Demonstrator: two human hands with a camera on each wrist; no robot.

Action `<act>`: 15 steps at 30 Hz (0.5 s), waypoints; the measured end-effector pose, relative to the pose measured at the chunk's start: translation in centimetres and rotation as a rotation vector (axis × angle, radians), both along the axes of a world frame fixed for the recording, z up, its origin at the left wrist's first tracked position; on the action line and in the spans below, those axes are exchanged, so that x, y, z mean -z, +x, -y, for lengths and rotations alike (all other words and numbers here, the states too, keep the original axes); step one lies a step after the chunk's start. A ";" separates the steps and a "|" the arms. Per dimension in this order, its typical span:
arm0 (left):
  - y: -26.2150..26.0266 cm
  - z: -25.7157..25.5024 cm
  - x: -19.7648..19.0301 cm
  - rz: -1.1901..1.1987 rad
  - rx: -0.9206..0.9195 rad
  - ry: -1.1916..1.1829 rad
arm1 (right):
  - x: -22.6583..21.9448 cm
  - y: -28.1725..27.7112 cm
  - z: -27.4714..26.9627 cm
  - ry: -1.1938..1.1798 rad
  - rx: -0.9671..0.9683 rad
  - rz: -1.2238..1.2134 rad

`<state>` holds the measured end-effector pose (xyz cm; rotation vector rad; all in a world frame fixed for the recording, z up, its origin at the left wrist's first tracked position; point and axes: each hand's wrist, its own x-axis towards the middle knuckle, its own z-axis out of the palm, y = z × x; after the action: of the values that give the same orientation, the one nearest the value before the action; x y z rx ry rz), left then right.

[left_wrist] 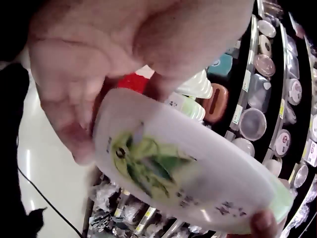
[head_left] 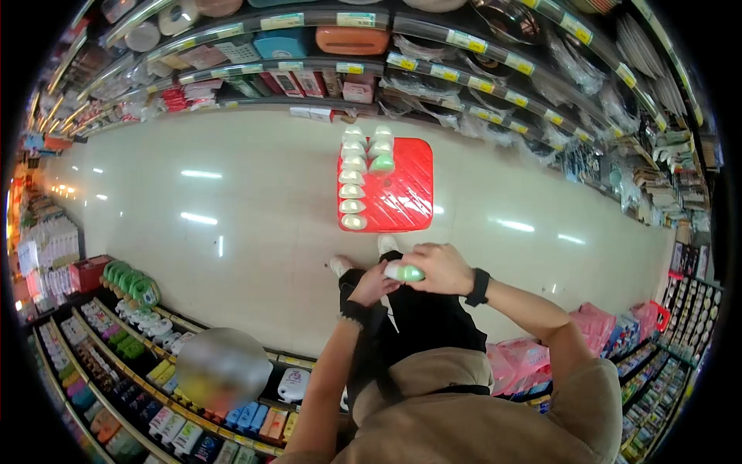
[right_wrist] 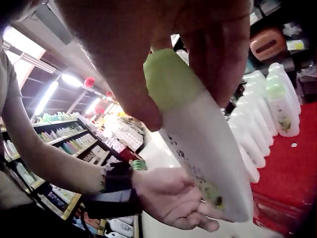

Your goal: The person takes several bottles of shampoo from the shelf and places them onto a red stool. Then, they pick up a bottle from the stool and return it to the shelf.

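Observation:
A white bottle [head_left: 396,271] with a light green cap and a printed plant picture [left_wrist: 153,168] is held before my body. My right hand [head_left: 443,267] grips it around the green cap [right_wrist: 171,82], thumb and fingers on opposite sides. At the bottle's other end is my left hand [head_left: 372,284]; in the right wrist view its palm faces up and its loosely bent fingers [right_wrist: 190,218] lie by the base. Ahead, a red stool [head_left: 406,193] bears a long row of white bottles [head_left: 352,178] along its left edge and a shorter row beside it, ending in a green-capped bottle [head_left: 382,164].
Shelves of boxes and plastic-wrapped wares [head_left: 464,69] run behind the stool. Low shelves of bottles [head_left: 185,437] stand at the left near me, with green-topped items [head_left: 127,282] at their end. Pink bags [head_left: 522,363] lie at the right near my side. A pale tiled floor [head_left: 255,209] lies between.

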<state>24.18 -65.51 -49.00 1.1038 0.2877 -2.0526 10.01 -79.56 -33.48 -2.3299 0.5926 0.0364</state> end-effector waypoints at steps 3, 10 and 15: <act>1.1 -3.1 -1.2 0.123 0.019 -0.054 | -2.3 1.7 -2.6 0.035 -0.068 0.058; 4.5 -12.3 -7.6 0.544 -0.057 -0.428 | -5.8 9.1 -10.2 0.053 -0.321 0.190; 4.8 -22.3 -10.0 0.367 -0.146 -0.390 | -8.6 14.5 -17.8 0.166 -0.430 0.224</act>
<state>28.97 -43.17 -38.95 1.1458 -0.2033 -1.6467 24.51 -61.73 -24.83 -2.2184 -0.0268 0.0228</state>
